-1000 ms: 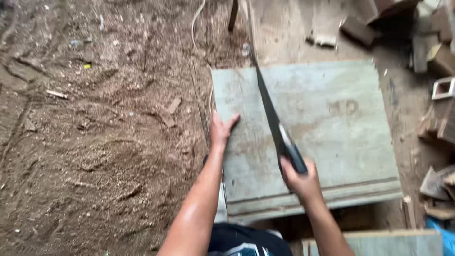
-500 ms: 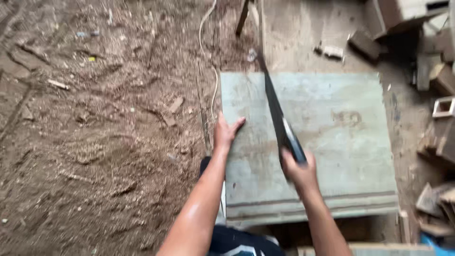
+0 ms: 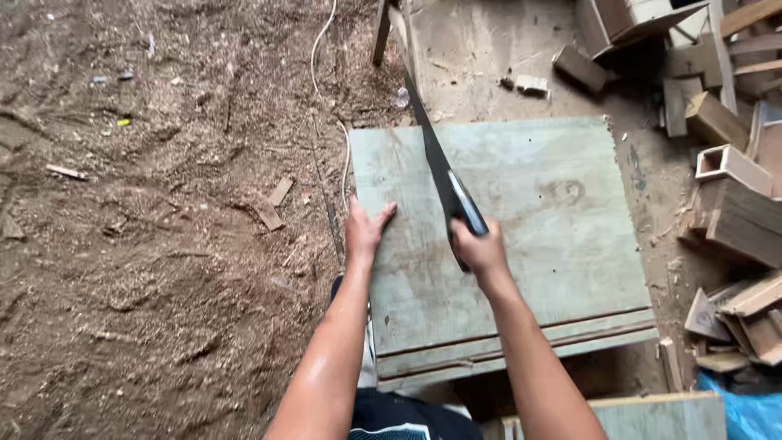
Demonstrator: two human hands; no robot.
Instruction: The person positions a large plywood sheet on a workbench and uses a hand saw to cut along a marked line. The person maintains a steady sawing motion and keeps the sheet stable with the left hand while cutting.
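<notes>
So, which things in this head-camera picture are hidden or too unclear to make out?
- Saw teeth: too small and dark to see, so whether they sit in a cut is unclear.
- Saw handle: covered by the right hand.
- Left edge of the green board: partly under the left hand.
- Blue thing: cut off by the bottom right corner.
- Mark on the board: too faint to read.
- White cord: leaves at the top edge.

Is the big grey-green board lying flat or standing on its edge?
Lying flat. The board shows its whole broad face, the left hand presses on it, and the saw crosses it.
</notes>
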